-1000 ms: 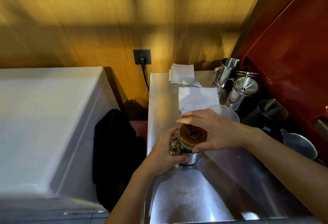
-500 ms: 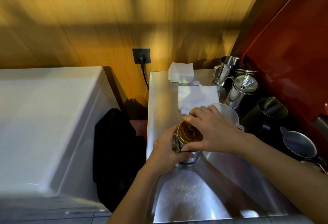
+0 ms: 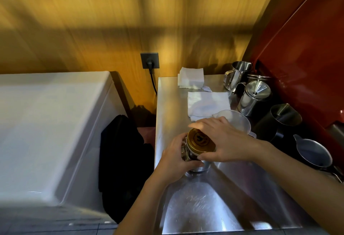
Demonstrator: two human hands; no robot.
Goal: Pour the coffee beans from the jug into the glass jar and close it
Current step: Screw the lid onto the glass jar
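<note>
Gold metal catches the light first: the lid (image 3: 200, 142) sits on top of the jar (image 3: 193, 157), its face tipped up toward the camera. A dark emblem is stamped on it, but it is too blurred to read, and no other writing shows anywhere.

Most of the jar is hidden. The left hand (image 3: 176, 162) wraps its near side, fingers clenched around the glass, and the right hand (image 3: 222, 141) is spread over the far edge of the lid, gripping its rim between thumb and fingertips. Only a sliver of glass with dark contents shows between them, plus a bright patch at the base where it meets the counter (image 3: 204, 206). The jar stands upright, long axis vertical, mouth up under the lid, near the counter's left edge. Whether the lid is fully seated cannot be told.

Just behind the right hand the jug (image 3: 235, 120), clear plastic, stands with its open mouth up; the hand covers its near wall. A white cloth (image 3: 206, 102) lies beyond it. Steel pitchers (image 3: 254, 97) crowd the right side against a red panel (image 3: 307, 48), the nearest one cut off by the right forearm.
</note>
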